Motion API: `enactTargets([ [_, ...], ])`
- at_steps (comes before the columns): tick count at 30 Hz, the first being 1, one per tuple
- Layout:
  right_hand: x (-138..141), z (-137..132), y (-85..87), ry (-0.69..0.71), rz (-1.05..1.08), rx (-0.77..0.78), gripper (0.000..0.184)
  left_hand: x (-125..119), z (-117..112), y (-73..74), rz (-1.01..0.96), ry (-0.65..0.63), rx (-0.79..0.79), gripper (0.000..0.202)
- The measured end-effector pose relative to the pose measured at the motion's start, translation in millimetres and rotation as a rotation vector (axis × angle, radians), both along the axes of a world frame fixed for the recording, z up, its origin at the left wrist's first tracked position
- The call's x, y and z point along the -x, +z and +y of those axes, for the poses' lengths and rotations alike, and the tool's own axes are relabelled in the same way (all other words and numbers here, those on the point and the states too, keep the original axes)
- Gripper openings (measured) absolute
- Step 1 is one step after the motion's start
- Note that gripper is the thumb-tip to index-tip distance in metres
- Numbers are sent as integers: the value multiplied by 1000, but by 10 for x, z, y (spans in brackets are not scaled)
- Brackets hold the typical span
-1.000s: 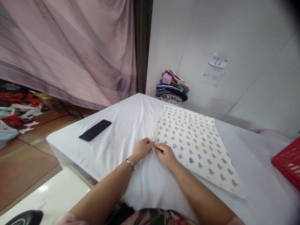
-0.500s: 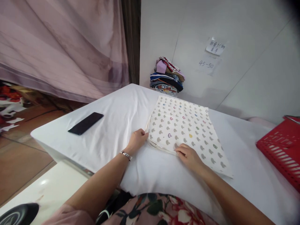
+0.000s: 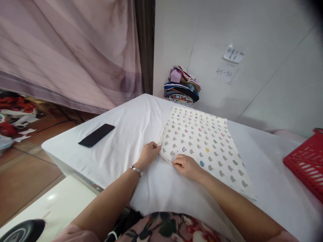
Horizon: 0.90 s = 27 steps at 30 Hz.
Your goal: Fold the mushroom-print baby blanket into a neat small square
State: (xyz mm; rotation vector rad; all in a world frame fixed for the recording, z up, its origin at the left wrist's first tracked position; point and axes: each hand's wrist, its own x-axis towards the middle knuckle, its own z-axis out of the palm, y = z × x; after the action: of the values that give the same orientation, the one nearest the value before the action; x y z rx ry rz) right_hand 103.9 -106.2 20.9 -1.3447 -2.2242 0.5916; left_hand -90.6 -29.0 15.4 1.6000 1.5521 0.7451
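Through the head camera I see the folded cloth (image 3: 202, 141), cream with small mushroom prints, lying flat on the white-covered table (image 3: 126, 131) and running from its near-left corner away toward the wall. My left hand (image 3: 149, 153) sits at that corner with its grip narrow, the fingertips closed on the stacked layers of the cloth's left edge. My right hand (image 3: 186, 164) is just beside it on the near edge, its grip also narrow, thumb and fingers pinching the layers where they fan apart slightly. I judge the step in hand to be squaring this corner. To do it well I would hold the left pinch firm as an anchor and let the right fingers draw the loose layers level with the top sheet. Low, short pulls would suit best, so the rest of the cloth does not shift or wrinkle on the table cover. A black phone (image 3: 96, 135) lies well apart to the left. A stack of folded clothes (image 3: 183, 85) stands against the wall beyond the cloth's far end, under a paper note (image 3: 233, 55). A red basket (image 3: 306, 164) sits at the right edge, and a pink curtain (image 3: 75, 50) hangs on the left.
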Motion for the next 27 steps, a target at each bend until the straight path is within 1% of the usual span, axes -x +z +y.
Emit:
enactTargets([
  [3, 123, 128, 74, -82, 111, -2, 19, 1, 15, 7, -23, -5, 43, 23],
  [6, 365, 302, 104, -197, 146, -27, 12, 5, 30, 17, -75, 10, 72, 24],
  [9, 603, 440, 41, -255, 76, -57, 21, 8, 43, 24, -128, 47, 99, 21],
  [11, 699, 484, -24, -277, 31, -86, 22, 7, 47, 29, -139, 60, 110, 20],
  [13, 727, 498, -78, -283, 24, -111, 22, 2, 46, 37, -148, 46, 122, 20],
  [15, 703, 499, -115, -256, 54, -112, 23, -1, 43, 42, -172, 11, 119, 18],
  [17, 653, 503, -143, -218, 109, -104, 25, 8, 47, 41, -195, -31, 99, 16],
  [19, 604, 517, -174, -222, 183, -95, 27, 34, 57, 33, -192, -57, 82, 20],
  [21, 573, 535, -208, -275, 271, -83, 27, 70, 66, 21, -118, -34, 22, 26],
  [23, 562, 546, -234, -337, 350, -57, 27, 97, 63, 11, 40, 17, -87, 28],
  [25, 565, 547, -244, -360, 403, -37, 28, 95, 42, 5, 216, 44, -174, 30],
  [27, 573, 539, -240, -360, 430, -40, 30, 65, 9, 1, 348, 27, -189, 32],
])
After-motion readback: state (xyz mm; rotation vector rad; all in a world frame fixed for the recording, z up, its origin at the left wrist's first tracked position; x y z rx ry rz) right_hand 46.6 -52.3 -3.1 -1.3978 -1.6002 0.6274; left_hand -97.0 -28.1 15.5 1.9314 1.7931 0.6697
